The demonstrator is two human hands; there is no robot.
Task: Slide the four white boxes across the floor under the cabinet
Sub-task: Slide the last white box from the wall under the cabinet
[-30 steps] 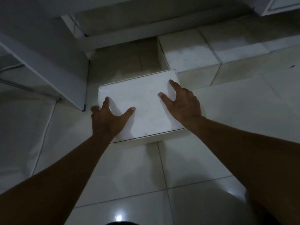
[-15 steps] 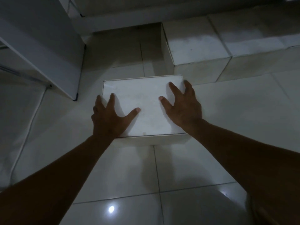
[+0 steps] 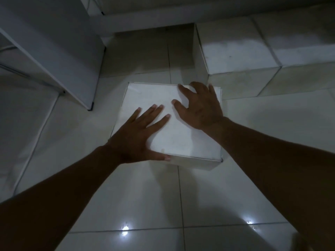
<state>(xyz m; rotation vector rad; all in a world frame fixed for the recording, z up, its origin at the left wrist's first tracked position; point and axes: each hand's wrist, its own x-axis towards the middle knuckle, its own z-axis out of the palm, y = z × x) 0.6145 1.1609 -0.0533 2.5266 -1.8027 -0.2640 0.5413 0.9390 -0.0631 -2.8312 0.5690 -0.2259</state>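
Pressing down on the lid of the near box (image 3: 174,124), both hands lie flat with the fingers spread and nothing gripped. The left hand (image 3: 137,136) covers the near left part of the lid, its thumb at the near edge. The right hand (image 3: 199,107) lies on the far right part, with its fingertips reaching the far edge. The box stands on the tiled floor (image 3: 126,196), a little turned against the tile lines.

Two more boxes (image 3: 235,49) stand far and right, side by side and touching, already partly in the shadow under the cabinet (image 3: 163,13). A dark gap of floor lies to their left, between them and the white panel (image 3: 59,51) at the far left. I think this gap is the place for the near box. A fourth box is not in view.

To do the step well, the push should go forward and low, not only downward, because heavy pressure on the lid may bend the cardboard and make the box drag. The left hand should push a bit more, so that the box turns straight and its right side runs along the standing box without catching its corner. The floor looks smooth and shiny, so the box will probably slide easily; a slow, even push is enough. It is also good to watch the corner of the panel on the left.
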